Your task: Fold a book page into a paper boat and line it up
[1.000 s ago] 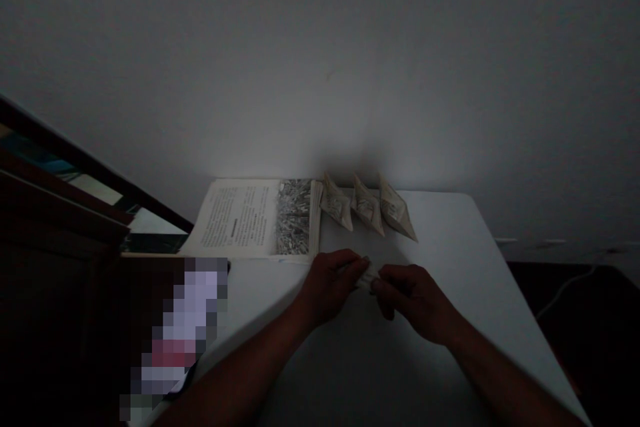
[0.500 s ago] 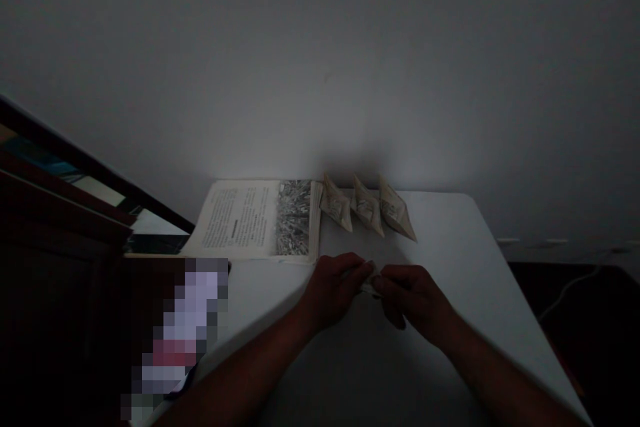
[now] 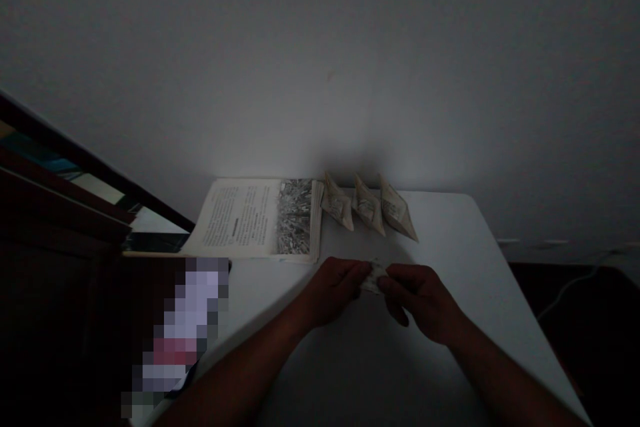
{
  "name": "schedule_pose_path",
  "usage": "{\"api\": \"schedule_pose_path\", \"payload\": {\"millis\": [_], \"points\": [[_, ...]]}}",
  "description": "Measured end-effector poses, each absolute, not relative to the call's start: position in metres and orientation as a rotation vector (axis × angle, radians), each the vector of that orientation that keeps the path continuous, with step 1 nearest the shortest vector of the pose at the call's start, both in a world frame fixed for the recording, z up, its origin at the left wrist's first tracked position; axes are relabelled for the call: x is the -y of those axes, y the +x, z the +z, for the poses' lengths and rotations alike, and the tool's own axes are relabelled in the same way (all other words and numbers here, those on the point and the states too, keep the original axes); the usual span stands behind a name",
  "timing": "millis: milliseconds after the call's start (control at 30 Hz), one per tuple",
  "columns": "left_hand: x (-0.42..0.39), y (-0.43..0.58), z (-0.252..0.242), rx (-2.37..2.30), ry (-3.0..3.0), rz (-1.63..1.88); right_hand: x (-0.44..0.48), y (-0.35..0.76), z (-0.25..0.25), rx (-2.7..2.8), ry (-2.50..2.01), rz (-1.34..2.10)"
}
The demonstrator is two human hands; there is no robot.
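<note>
Between my two hands is a small piece of folded printed paper (image 3: 373,278), held over the white table (image 3: 440,247). My left hand (image 3: 336,287) pinches its left side, and my right hand (image 3: 417,293) grips its right side with thumb and forefinger. Much of the paper is hidden by the fingers. Just beyond stand three folded paper boats, the left one (image 3: 339,205), the middle one (image 3: 369,207) and the right one (image 3: 397,208), in a row near the wall.
An open book (image 3: 250,220) with a printed page and a dark picture lies left of the boats. At the left table edge is a pixelated phone-like object (image 3: 183,327). A wall (image 3: 320,67) rises behind the table, and a cable (image 3: 570,287) hangs at the right.
My hands have moved slightly apart, and more of the folded paper shows between the fingers. The boats and the book stay in place.
</note>
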State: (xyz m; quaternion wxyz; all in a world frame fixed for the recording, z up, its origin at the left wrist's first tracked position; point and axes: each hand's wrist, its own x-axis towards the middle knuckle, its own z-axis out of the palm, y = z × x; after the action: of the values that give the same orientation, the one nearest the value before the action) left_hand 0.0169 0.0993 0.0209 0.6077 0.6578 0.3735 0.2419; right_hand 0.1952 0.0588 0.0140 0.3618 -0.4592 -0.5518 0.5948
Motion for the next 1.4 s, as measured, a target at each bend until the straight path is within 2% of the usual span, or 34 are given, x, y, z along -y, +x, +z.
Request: {"api": "schedule_pose_path", "payload": {"millis": [200,500,567,700,767,967,1267,1400], "points": [[-0.096,0.023,0.013,-0.829,1.287,0.552,-0.058,0.194,0.019,1.446,-1.173,1.449],[-0.098,0.015,0.028,-0.849,1.974,0.589,-0.060,0.195,0.012,1.196,-1.085,1.742],[-0.098,0.015,0.026,-0.845,1.942,0.610,-0.059,0.196,0.017,1.315,-1.147,1.656],[-0.095,0.019,0.020,-0.871,1.686,0.649,-0.058,0.197,0.026,1.691,-1.281,1.192],[-0.094,0.021,0.017,-0.884,1.595,0.648,-0.057,0.197,0.028,1.779,-1.295,1.066],[-0.095,0.020,0.010,-0.899,1.447,0.706,-0.057,0.196,0.026,1.809,-1.334,1.021],[-0.101,0.023,0.009,-0.840,1.084,0.828,-0.061,0.196,0.019,1.927,-1.352,0.572],[-0.103,0.023,0.007,-0.752,0.978,0.822,-0.060,0.197,0.019,1.910,-1.348,0.599]]}}
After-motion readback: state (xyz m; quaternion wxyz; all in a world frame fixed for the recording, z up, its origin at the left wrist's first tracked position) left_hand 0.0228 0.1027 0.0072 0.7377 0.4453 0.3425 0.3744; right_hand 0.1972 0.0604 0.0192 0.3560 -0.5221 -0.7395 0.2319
